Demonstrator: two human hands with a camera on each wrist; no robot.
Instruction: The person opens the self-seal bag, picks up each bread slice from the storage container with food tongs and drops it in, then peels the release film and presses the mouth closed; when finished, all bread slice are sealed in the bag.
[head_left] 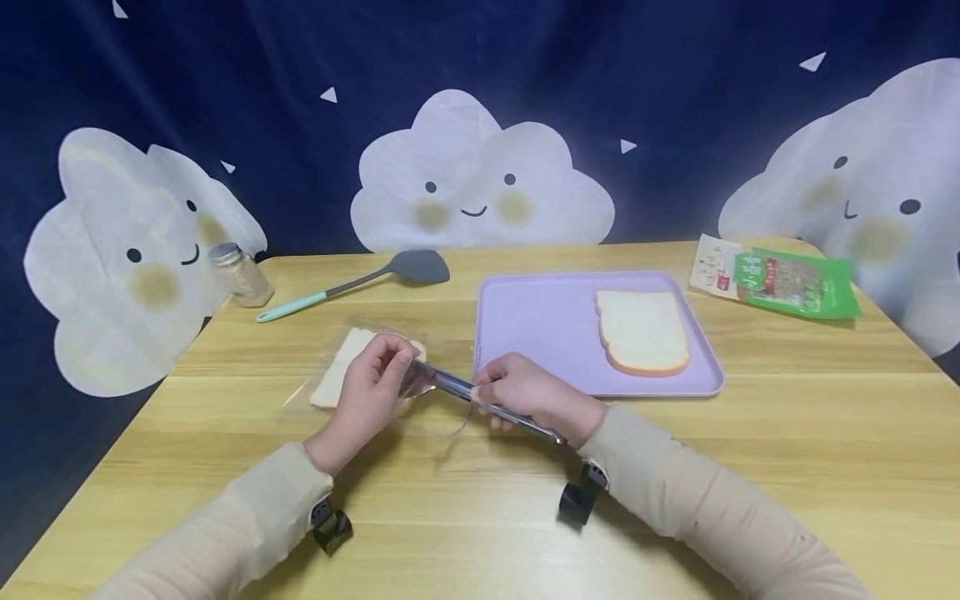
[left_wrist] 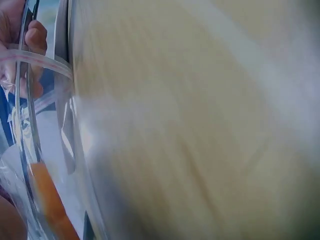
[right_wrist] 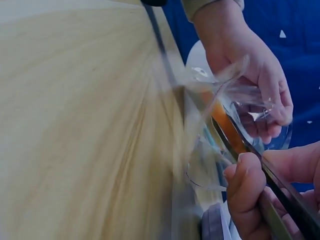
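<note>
Right hand: fingers wrapped on the metal tongs, grip about mid-length, handle end running out toward the right sleeve. Left hand: thumb and fingers pinch the clear bag near its mouth, right by the head of the tongs.

Bag lies on the tabletop, left of the tray, with the bagged bread slice inside, partly under the left hand. Tongs point into the bag mouth; left wrist view has the zip strip crossing over the tongs arms. Both wrist views put orange crust at the tongs arms; in the right wrist view it sits between them. Can't tell if the tongs actually clamp it. Bag edge is loose and blurred near the right hand.

Purple tray is just beyond the right hand, second bread slice flat on its right half, crust edge facing the person. Tray slice and tongs are apart.

Back of tabletop, left to right: spice jar, upright, metal lid; spatula, dark head, mint handle, lying angled; green packet flat at the far right corner, white end to the left. Behind it all, dark blue curtain with smiling clouds. Black wrist camera under each cuff. Left wrist view mostly blurred tabletop.
</note>
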